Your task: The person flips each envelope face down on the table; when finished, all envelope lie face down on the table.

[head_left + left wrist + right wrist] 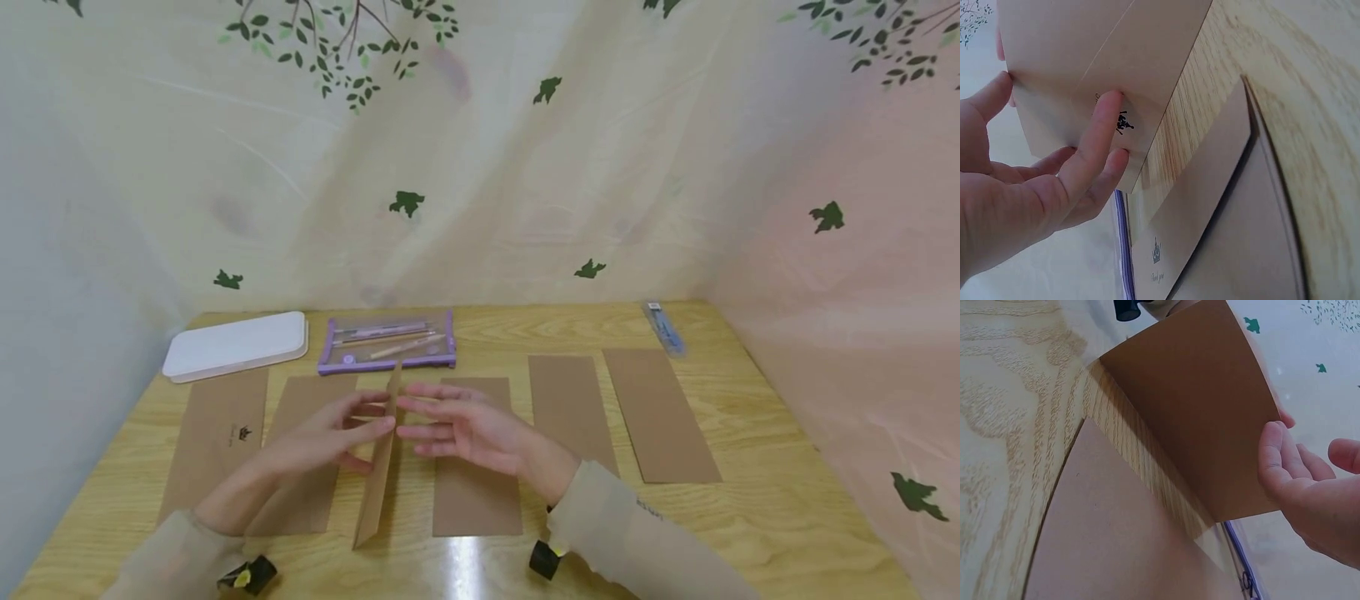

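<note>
A brown kraft-paper card (380,479) stands tilted on its edge between the two hands. A crown print and a fine straight line show on its left face in the left wrist view. My left hand (322,433) holds it, thumb at the upper edge and fingers (1094,134) spread on the printed face. From the other side, my right hand (480,429) touches the card with nearly straight fingertips (1270,447). Beneath my right hand lies another brown card (477,500). To the left lies a brown card (296,500) with a raised flap in the left wrist view.
A crown-printed brown card (202,442) lies far left, and two more, one card (573,400) and another card (663,417), lie to the right. Behind stand a white case (236,346), a clear purple-edged pencil pouch (390,365) and a small blue packet (663,329).
</note>
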Demonstrator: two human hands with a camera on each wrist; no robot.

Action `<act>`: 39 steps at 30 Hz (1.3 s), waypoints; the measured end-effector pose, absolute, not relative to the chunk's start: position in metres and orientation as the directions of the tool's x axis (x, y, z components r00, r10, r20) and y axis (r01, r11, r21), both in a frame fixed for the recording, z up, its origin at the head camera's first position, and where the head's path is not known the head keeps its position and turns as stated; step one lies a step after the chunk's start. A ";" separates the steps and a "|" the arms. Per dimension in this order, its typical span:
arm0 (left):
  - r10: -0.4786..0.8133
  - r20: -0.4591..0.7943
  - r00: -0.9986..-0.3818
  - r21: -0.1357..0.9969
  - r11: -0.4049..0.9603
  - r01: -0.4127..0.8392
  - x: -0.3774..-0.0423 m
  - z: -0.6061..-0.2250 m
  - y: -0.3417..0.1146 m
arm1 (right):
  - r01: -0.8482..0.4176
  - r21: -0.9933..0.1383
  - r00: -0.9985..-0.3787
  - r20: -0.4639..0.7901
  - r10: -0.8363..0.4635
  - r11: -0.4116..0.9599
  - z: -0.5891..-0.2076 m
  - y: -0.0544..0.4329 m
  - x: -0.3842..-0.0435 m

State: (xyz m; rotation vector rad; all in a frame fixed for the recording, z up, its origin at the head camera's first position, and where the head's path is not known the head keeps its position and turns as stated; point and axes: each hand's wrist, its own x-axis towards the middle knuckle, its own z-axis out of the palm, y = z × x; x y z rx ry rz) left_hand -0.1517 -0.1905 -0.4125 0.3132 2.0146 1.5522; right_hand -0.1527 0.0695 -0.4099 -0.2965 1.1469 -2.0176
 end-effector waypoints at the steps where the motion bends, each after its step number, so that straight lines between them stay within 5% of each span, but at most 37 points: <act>1: 0.514 -0.294 -0.806 0.943 0.295 -0.156 -0.152 -0.413 -0.190 | 0.516 -0.806 -0.667 -0.167 -0.726 -0.288 -0.410 0.069 -0.153; 39: 0.568 -0.306 -0.764 0.935 0.027 -0.355 -0.152 -0.418 -0.200 | 0.534 -0.807 -0.668 -0.220 -0.711 -0.253 -0.436 0.055 -0.163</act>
